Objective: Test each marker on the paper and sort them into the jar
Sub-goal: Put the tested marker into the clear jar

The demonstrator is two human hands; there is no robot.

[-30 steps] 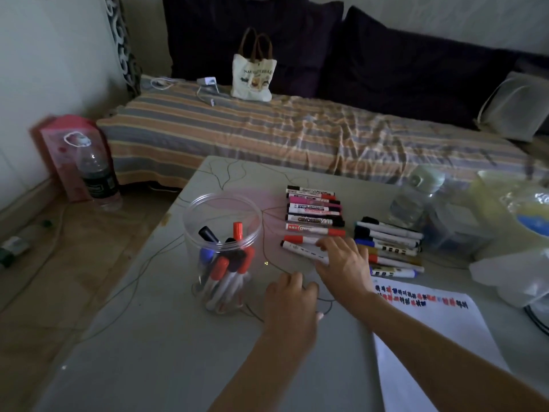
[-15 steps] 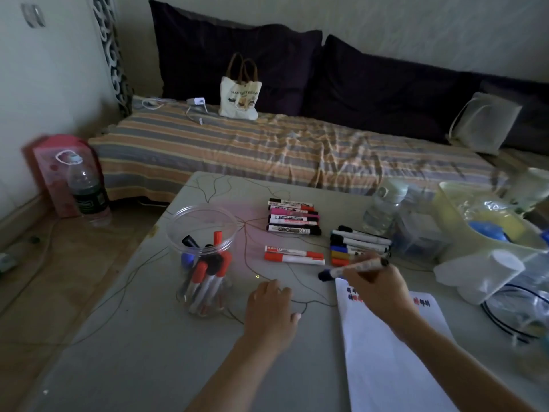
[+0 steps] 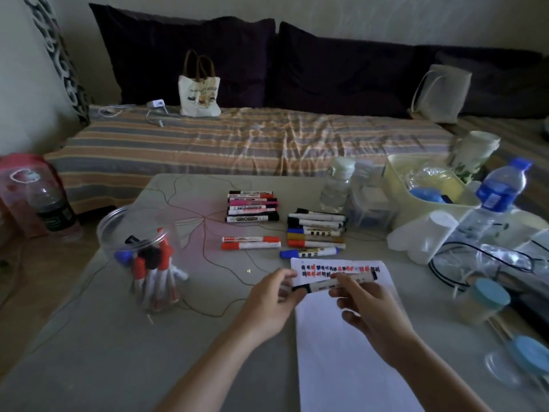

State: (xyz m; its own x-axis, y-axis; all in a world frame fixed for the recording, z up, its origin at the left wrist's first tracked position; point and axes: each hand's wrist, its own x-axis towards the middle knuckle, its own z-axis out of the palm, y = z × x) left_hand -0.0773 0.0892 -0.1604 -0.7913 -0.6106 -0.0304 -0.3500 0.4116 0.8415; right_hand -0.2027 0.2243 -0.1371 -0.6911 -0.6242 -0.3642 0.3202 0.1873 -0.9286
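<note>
White and black-capped, one marker (image 3: 332, 282) was held level above the top of the paper (image 3: 341, 337); its left end was pinched by the left hand (image 3: 274, 298), its barrel gripped by the curled fingers of the right hand (image 3: 361, 298); whether the cap was seated or coming off could not be told, the join being covered by the fingers. The small red and blue marks in two rows at the paper's head were too blurred to be read; the sheet's near edge was cut off by the frame. Several markers stood tilted in the clear jar (image 3: 142, 254) at the desk's left, their lower parts smeared by glare; red, blue and black caps could be made out. Three groups of loose markers lay side by side beyond the paper: a far stack (image 3: 252, 206), a red pair (image 3: 251, 242), and a mixed row (image 3: 316, 230) to the right. The grey desk (image 3: 118, 352) was seen to be crossed by thin branching lines. At its right, clutter was gathered dimly: a pale yellow tub (image 3: 398, 179), a blue-capped water bottle (image 3: 499, 191), clear containers. Behind, a striped bed (image 3: 237, 144) carried a small tote bag (image 3: 199, 90) against dark cushions (image 3: 184, 49); a bottle (image 3: 52, 203) stood on the floor at left.
</note>
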